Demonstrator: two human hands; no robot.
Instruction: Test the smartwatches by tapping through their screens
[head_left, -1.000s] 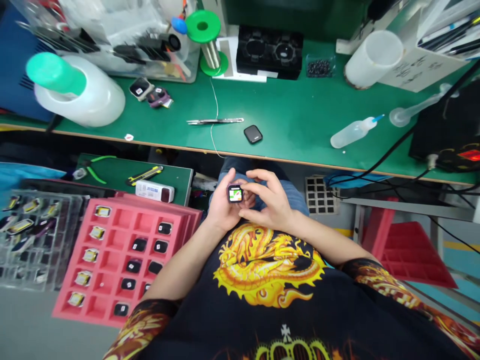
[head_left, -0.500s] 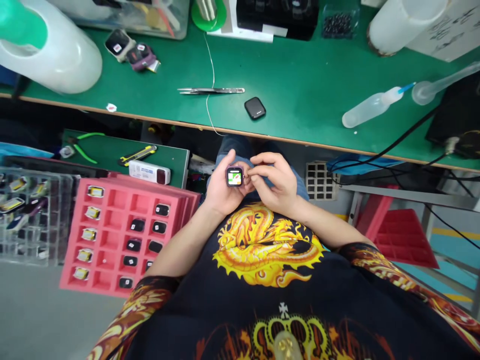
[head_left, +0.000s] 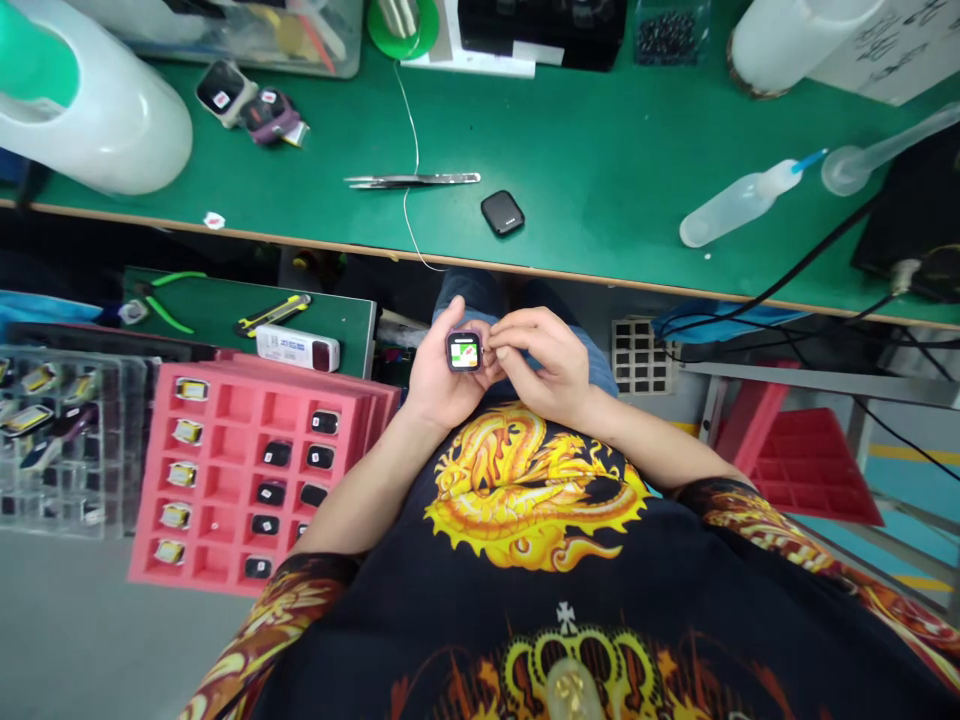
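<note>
A small square smartwatch [head_left: 463, 352] with a dark case and a lit, mostly white and green screen rests in my left hand [head_left: 436, 378]. The fingers of that hand curl around it, and its thumb points up toward the bench. Close against the watch's right side is my right hand [head_left: 551, 370], thumb and forefinger pinched together at the case edge. Whatever those fingertips grip is too small to make out. On the bench beyond lie a black rounded-square piece [head_left: 502, 213] and metal tweezers [head_left: 412, 181].
The green bench [head_left: 585, 180] carries a clear dropper bottle [head_left: 739, 208], a spool of thin wire [head_left: 403, 25] and two watches [head_left: 251, 105]. At left, a pink foam tray [head_left: 225, 450] holds several watch parts beside a clear compartment box [head_left: 67, 440]. Black cables [head_left: 802, 265] hang at right.
The camera view has shifted slightly, so the bench items sit a little further left. Both hands stay together at the watch, and the right fingers are slightly nearer its edge.
</note>
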